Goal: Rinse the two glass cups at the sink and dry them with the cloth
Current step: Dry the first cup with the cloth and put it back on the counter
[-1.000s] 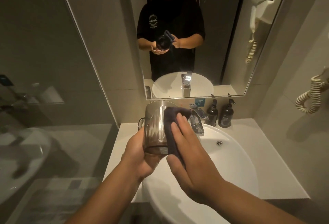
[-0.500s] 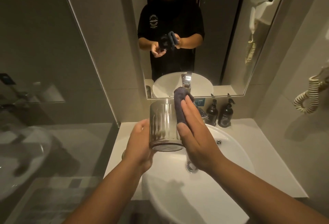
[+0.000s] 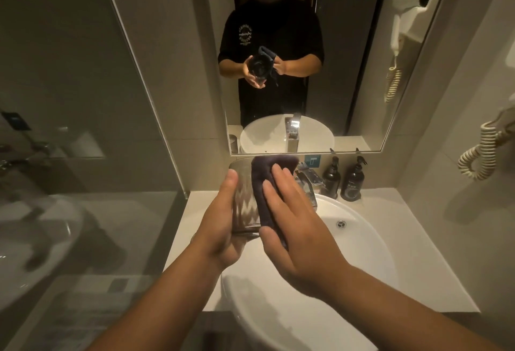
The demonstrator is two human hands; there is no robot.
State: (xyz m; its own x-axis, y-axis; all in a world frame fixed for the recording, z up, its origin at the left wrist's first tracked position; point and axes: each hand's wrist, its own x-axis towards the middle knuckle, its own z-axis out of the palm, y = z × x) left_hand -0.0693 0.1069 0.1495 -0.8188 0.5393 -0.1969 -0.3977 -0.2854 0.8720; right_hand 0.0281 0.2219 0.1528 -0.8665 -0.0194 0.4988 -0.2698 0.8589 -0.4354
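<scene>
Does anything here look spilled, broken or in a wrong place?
Nothing stands out. The left hand holds the glass cup over the sink, the right hand presses the dark cloth on it. Both dispenser bottles stand upright. No spill or crack is visible.

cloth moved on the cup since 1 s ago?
Yes. The cloth under the right hand has slid up the glass cup; its top now nearly reaches the mirror's lower edge.

Cup [image 3: 245, 197] btwn left hand [image 3: 220, 228] & cloth [image 3: 267, 183] under right hand [image 3: 295, 228], above sink [image 3: 362, 239]; 2 bottles [image 3: 341, 179] behind.
</scene>
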